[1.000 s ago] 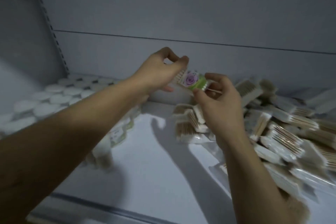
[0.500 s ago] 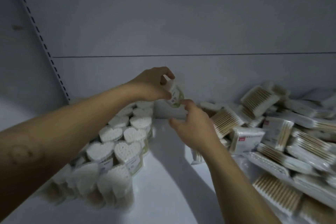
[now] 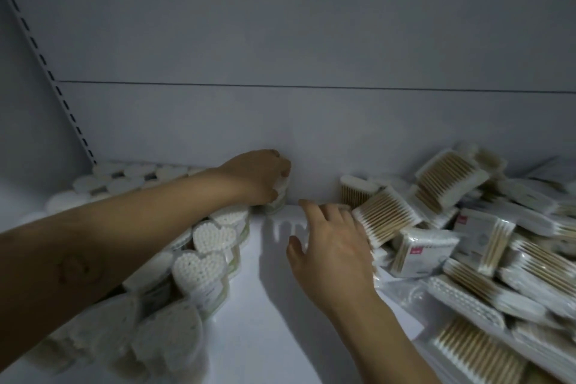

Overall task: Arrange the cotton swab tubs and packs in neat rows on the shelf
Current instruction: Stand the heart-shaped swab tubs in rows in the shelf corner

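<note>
Cotton swab tub (image 3: 278,200), lifted between both hands a moment ago, has been lowered to the shelf (image 3: 265,305) beneath the left grip (image 3: 255,176) curled round it, while the right grip (image 3: 333,246) is spread wide and empty alongside, so the tub row (image 3: 212,235) is judged extended.

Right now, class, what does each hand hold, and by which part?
The left hand grips a cotton swab tub around its top. The right hand holds nothing, fingers spread.
</note>
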`<control>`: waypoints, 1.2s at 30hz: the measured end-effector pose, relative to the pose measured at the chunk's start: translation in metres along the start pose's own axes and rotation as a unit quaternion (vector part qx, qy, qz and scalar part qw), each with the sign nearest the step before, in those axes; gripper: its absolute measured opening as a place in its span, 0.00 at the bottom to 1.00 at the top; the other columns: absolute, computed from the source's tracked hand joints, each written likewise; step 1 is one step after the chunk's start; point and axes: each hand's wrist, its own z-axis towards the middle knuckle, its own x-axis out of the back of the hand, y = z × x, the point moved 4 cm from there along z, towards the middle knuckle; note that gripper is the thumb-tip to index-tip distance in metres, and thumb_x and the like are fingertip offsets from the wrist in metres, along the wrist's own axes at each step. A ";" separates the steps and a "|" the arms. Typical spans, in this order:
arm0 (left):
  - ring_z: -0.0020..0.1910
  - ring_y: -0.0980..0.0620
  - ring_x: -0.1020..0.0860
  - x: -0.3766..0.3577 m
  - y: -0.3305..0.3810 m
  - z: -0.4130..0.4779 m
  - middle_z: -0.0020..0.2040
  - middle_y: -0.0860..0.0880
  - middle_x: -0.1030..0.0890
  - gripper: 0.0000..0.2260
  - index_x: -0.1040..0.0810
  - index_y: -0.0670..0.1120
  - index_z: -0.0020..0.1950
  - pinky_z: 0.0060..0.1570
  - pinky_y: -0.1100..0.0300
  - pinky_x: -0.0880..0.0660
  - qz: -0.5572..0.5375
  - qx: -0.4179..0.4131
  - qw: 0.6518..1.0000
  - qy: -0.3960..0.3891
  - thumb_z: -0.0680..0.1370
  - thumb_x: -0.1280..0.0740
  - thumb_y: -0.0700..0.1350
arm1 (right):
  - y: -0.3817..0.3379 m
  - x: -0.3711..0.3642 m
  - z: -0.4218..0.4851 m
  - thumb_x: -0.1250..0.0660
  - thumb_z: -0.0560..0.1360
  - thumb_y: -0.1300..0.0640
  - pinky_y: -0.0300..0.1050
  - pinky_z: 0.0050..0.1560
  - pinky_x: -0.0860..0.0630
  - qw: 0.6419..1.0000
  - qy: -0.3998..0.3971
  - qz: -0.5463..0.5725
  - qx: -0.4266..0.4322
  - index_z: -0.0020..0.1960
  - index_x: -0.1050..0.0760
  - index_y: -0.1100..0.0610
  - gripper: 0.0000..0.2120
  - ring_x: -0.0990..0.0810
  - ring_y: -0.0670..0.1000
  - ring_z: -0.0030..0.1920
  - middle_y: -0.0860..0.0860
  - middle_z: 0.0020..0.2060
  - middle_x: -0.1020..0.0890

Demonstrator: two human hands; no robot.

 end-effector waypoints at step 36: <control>0.66 0.51 0.31 0.069 0.308 -0.024 0.67 0.54 0.28 0.23 0.32 0.55 0.70 0.64 0.54 0.35 -0.039 -0.235 0.954 0.182 0.76 0.34 0.56 | 0.201 0.180 -0.101 0.30 0.72 0.52 0.40 0.58 0.34 0.967 0.179 0.075 -0.166 0.66 0.27 0.49 0.22 0.27 0.50 0.61 0.48 0.59 0.24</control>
